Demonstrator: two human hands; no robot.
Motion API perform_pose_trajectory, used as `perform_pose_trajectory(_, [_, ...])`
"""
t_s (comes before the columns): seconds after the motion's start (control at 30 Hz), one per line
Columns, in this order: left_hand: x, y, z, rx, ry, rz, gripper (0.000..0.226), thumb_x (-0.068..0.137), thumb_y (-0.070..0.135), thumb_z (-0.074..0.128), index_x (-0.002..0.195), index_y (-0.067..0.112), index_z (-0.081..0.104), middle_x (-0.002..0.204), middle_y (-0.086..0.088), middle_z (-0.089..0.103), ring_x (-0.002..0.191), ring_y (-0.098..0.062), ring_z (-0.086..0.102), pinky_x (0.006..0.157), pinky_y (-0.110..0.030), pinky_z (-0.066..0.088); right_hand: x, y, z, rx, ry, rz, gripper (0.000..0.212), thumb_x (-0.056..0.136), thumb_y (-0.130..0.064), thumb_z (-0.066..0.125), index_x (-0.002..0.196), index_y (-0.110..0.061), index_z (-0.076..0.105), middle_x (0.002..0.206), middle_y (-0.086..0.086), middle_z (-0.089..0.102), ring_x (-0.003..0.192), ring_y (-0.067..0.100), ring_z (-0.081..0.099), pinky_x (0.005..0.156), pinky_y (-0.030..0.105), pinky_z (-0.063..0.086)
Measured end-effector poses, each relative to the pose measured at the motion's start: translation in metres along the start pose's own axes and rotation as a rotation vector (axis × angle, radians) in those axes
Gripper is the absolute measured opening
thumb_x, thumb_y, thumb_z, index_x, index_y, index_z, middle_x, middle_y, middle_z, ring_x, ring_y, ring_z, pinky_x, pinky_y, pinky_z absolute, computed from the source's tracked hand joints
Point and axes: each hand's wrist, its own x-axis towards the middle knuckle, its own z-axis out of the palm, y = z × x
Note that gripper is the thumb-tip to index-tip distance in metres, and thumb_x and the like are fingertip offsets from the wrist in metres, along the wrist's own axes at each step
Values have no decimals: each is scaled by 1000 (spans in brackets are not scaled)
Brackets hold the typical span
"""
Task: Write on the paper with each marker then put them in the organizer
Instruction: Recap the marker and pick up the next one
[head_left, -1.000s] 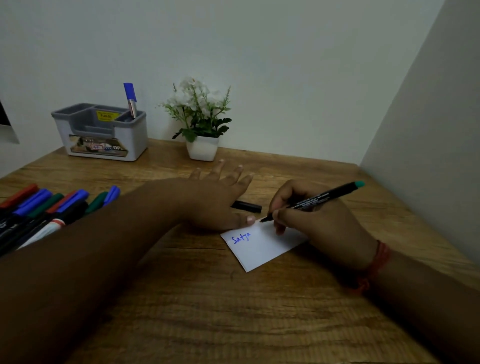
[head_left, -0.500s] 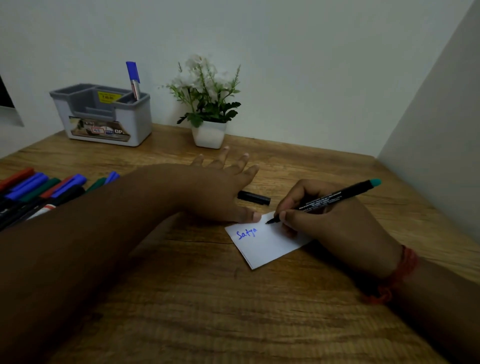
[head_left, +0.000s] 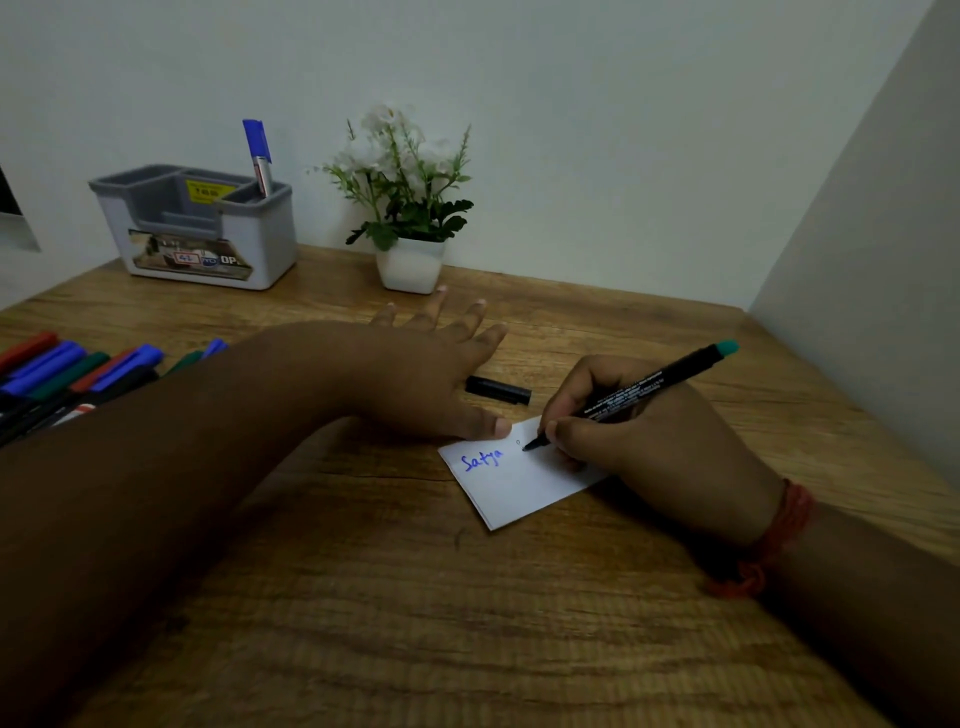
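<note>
- Stretching across the whole near view, a wood-grain bench fills a corner where a pale back wall meets a side wall on the right.
- Both forearms come in from the bottom edge; a red thread band circles the right wrist.
- White paper lies flat at mid-bench, with a blue word written at its left end.
- Right hand is closed around a black marker with a teal end, its tip touching the paper just right of the blue word.
- Left hand lies flat with fingers spread, thumb tip pressing the paper's top edge; it holds nothing.
- Black cap lies on the bench between the two hands, just behind the paper.
- Row of capped markers, red, blue and green, lies at the left edge, partly hidden by the left forearm.
- White potted plant stands against the back wall.
- Grey organizer sits at the far left, one blue-capped marker upright in its right compartment.
</note>
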Motion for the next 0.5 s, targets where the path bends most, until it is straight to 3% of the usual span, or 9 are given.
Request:
perform_pose_trajectory(0.13, [-1, 0, -1, -1, -7, -2, 102, 80, 80, 35, 151, 34, -22, 156, 4, -35, 141, -28, -36, 115, -64, -9, 1, 1, -1, 43, 14, -5, 11, 84, -1, 70, 78, -10, 72, 73, -2, 74, 68, 9, 69, 63, 15, 53])
perform_pose_trajectory(0.5, [-1, 1, -1, 9, -4, 4, 102, 80, 80, 33, 151, 33, -22, 156, 4, -34, 142, -28, -35, 115, -63, -9, 2, 2, -1, 37, 13, 11, 10, 85, -1, 69, 78, -9, 72, 71, 0, 74, 66, 10, 69, 62, 15, 54])
